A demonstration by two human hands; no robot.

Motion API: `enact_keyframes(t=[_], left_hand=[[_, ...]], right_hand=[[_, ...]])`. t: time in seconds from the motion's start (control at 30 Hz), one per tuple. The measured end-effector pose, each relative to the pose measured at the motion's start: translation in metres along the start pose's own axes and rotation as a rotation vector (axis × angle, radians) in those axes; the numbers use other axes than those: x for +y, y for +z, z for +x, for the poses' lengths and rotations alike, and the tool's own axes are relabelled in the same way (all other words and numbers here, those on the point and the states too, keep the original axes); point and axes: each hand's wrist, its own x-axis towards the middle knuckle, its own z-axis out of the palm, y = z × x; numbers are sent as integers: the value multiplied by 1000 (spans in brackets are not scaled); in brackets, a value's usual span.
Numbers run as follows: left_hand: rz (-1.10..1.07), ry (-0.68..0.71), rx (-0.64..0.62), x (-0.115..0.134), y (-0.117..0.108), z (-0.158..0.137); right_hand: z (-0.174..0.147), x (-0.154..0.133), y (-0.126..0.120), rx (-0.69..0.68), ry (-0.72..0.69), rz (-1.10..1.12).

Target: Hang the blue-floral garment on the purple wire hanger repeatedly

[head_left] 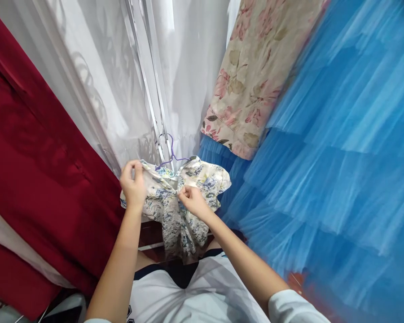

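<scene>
A pale blouse with a blue and yellow floral print hangs on a purple hanger in front of me. The hanger's hook is at a white metal rack. My left hand is closed on the blouse's shoulder at the left. At the middle of the neckline, my right hand pinches the front edge of the cloth. Most of the hanger's arms are hidden inside the blouse.
A red cloth hangs at the left and white sheer curtains at the back. On the right are a beige cloth with pink flowers and a tiered blue tulle skirt. Grey chair-like shapes show at lower left.
</scene>
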Motion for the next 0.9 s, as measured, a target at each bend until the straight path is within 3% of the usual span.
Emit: enact_keyframes(t=[0.07, 0.13, 0.23, 0.37, 0.47, 0.57, 0.67, 0.8, 0.83, 0.9], left_hand=[[-152, -201, 89, -26, -16, 5], [-374, -511, 216, -54, -32, -2], [-577, -905, 281, -83, -46, -39], [-580, -1107, 163, -91, -38, -114], [-602, -1215, 46, -78, -19, -161], [-665, -1138, -194, -53, 2, -185], [-649, -856, -444, -21, 21, -186], [-544, -611, -639, 18, 35, -180], [-534, -580, -669, 25, 37, -180], [-516, -531, -693, 35, 39, -180]], right_hand=[[-15, 5, 0, -48, 40, 57], [-30, 6, 2, -89, 73, 132], [-46, 7, 8, -131, 117, 239], [-60, 18, -1, -27, 198, 399], [-71, 45, -30, 256, 239, 539], [-85, 87, -63, 595, 301, 525], [-99, 124, -81, 714, 411, 329], [-110, 131, -72, 710, 411, 180], [-111, 124, -67, 662, 362, 129], [-112, 101, -56, 425, 246, 71]])
